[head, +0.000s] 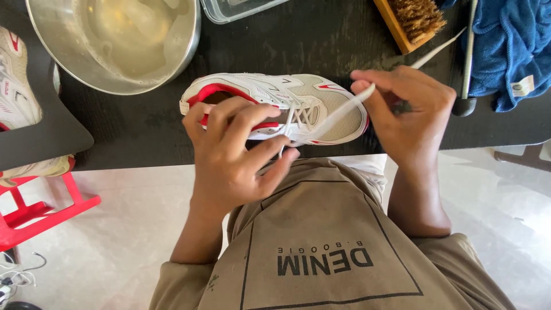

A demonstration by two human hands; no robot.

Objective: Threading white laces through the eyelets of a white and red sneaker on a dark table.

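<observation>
We are steadying the shoe (275,106) at the table (143,126) edge with our left hand (235,152) pinching near the eyelets, our right hand (407,112) pinching the lace (338,112) taut, best kept flat, untwisted.

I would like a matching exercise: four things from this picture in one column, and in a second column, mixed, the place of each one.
Things:
1. metal bowl
2. brush
3. blue towel
4. white lace

Places:
A. pinched in the right hand
B. top left of the black table, with cloudy water inside
C. far right of the table
D. top edge of the table, left of the towel

The left hand rests on the white and red shoe.

Pairs: 1-B, 2-D, 3-C, 4-A
</observation>
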